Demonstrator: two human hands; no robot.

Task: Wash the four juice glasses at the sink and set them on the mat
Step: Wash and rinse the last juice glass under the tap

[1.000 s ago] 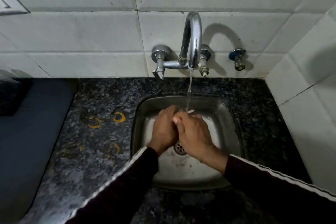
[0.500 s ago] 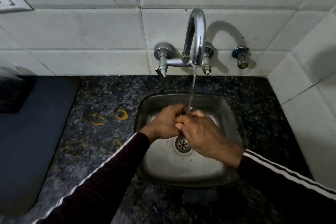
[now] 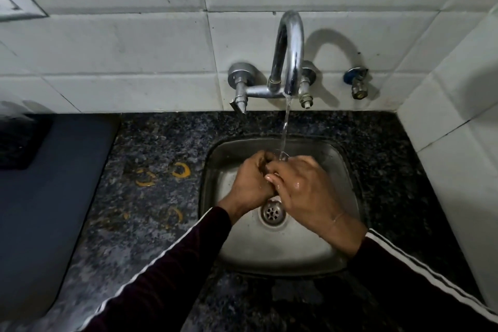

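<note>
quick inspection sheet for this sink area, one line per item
surface: dark speckled granite counter bearing orange ring stains; steel sink set in it.
job's things: one glass rim peeks between the hands under the running tap; dark mat at left, no glasses seen on it.
clutter: dark object at the mat's far corner, unclear.
grippers: left hand and right hand wrap the glass over the drain.
cables: nothing seen.
surroundings: white tiled walls, spare valve, switch plate.

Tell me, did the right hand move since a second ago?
Barely. The right hand stays under the tap's stream, just above the drain, and its wrist has swung out toward the sink's right wall.
</note>
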